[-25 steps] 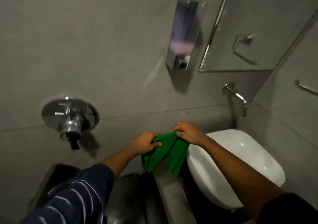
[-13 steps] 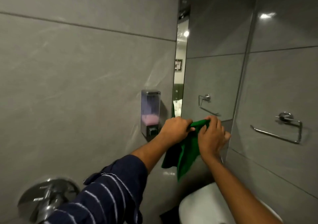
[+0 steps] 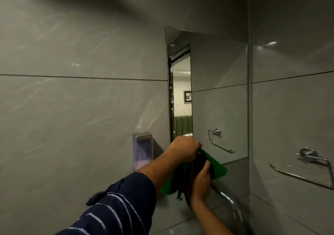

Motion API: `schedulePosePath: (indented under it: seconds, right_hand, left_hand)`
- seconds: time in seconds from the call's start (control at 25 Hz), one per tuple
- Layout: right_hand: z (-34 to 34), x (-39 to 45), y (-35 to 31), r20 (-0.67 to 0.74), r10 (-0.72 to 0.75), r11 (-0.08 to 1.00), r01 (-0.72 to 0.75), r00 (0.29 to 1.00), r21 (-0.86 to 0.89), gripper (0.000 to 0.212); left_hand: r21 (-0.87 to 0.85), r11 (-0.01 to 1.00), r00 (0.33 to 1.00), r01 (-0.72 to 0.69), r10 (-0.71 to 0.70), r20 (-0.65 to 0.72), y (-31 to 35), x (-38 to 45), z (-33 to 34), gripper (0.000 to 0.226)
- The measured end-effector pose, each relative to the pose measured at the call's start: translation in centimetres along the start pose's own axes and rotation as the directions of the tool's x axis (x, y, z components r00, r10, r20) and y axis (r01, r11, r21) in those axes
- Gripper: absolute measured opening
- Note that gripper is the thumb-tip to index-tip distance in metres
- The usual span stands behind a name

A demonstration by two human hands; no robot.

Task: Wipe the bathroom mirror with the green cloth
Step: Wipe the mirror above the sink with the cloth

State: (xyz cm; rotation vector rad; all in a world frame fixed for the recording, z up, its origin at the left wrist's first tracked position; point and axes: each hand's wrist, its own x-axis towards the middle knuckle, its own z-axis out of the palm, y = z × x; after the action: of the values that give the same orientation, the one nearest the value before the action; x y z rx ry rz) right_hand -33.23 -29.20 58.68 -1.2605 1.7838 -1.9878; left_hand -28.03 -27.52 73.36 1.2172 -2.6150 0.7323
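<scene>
The bathroom mirror (image 3: 218, 97) hangs on the grey tiled wall, seen at a steep angle, with white spots and streaks down its left edge. The green cloth (image 3: 216, 168) hangs bunched in front of the mirror's lower left corner. My left hand (image 3: 184, 149) grips the cloth's top from above, fingers closed. My right hand (image 3: 201, 181) holds the cloth from below, with the thumb pressed into its folds. Part of the cloth is in dark shadow between the hands.
A soap dispenser (image 3: 142, 150) is fixed to the wall left of the mirror. A chrome tap (image 3: 228, 202) sticks out below the hands. A chrome towel ring (image 3: 310, 166) is on the right wall; its reflection shows in the mirror.
My view has tilted up from the basin to the mirror. Both hands lifted the cloth up to the mirror's lower corner, and my right hand moved underneath the cloth.
</scene>
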Motion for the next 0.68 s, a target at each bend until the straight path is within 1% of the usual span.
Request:
schedulePosePath:
  seconds: [0.04,0.08,0.12,0.2,0.28,0.32,0.36,0.4,0.44,0.48,0.52,0.56,0.6,0.68]
  right_hand:
    - [0.5,0.8,0.2,0.020,0.016,1.000,-0.016,1.000,-0.012,0.052]
    - [0.8,1.4,0.4,0.052,-0.003,1.000,0.003,0.999,-0.004,0.056]
    - [1.1,1.9,0.5,0.047,-0.080,0.997,0.080,0.996,-0.004,0.058]
    - [1.7,2.9,0.2,0.056,-0.161,0.984,0.156,0.985,0.090,0.058]
    - [2.7,3.5,0.6,0.129,-0.232,0.972,0.225,0.964,0.068,0.066]
    - [3.8,3.9,1.3,0.186,-0.256,0.966,0.254,0.948,0.038,0.073]
    - [5.0,4.1,2.3,0.219,-0.281,0.957,0.289,0.934,-0.003,0.082]
    - [6.1,4.0,3.2,0.264,-0.284,0.952,0.304,0.922,-0.038,0.093]
    - [7.1,3.7,4.2,0.286,-0.293,0.935,0.336,0.912,-0.111,0.101]
    - [7.6,3.1,4.9,0.311,-0.327,0.901,0.394,0.892,-0.181,0.102]
    - [7.7,2.7,5.3,0.308,-0.360,0.868,0.437,0.881,-0.236,0.097]
    - [7.6,2.2,5.5,0.323,-0.356,0.851,0.447,0.877,-0.275,0.094]
    - [8.0,2.3,5.8,0.326,-0.338,0.845,0.438,0.883,-0.308,0.092]
    - [8.4,2.7,6.1,0.286,-0.310,0.849,0.400,0.907,-0.346,0.085]
  left_hand:
    - [0.014,1.000,1.000,-0.004,0.004,0.000,-0.4,0.3,-0.4,0.028]
    - [0.027,1.000,1.000,-0.006,0.006,0.009,-0.7,0.7,-0.7,0.029]
    - [0.032,0.999,1.000,-0.006,0.005,0.029,-1.0,1.0,-1.0,0.030]
    - [-0.001,1.000,0.996,0.012,-0.012,0.089,-1.9,1.5,-1.2,0.031]
    - [-0.028,0.999,0.992,0.023,-0.019,0.121,-2.8,1.6,-1.6,0.031]
    - [-0.024,0.999,0.995,0.025,-0.022,0.101,-3.3,1.7,-1.9,0.031]
    - [-0.022,0.999,0.998,0.033,-0.031,0.053,-3.7,1.6,-2.2,0.031]
    - [-0.017,0.999,0.998,0.050,-0.050,-0.023,-4.2,1.7,-2.6,0.031]
    - [-0.007,0.997,0.990,0.071,-0.071,-0.123,-4.9,1.8,-2.8,0.031]
    - [0.013,0.996,0.968,0.089,-0.084,-0.235,-5.7,1.9,-3.1,0.030]
    - [0.037,0.994,0.937,0.106,-0.088,-0.339,-6.7,2.1,-3.4,0.029]
    - [0.061,0.990,0.902,0.126,-0.089,-0.421,-7.7,2.2,-3.7,0.029]
    - [0.080,0.984,0.872,0.160,-0.103,-0.478,-8.7,2.3,-4.0,0.030]
    - [0.092,0.958,0.816,0.272,-0.179,-0.549,-10.4,2.7,-4.5,0.039]
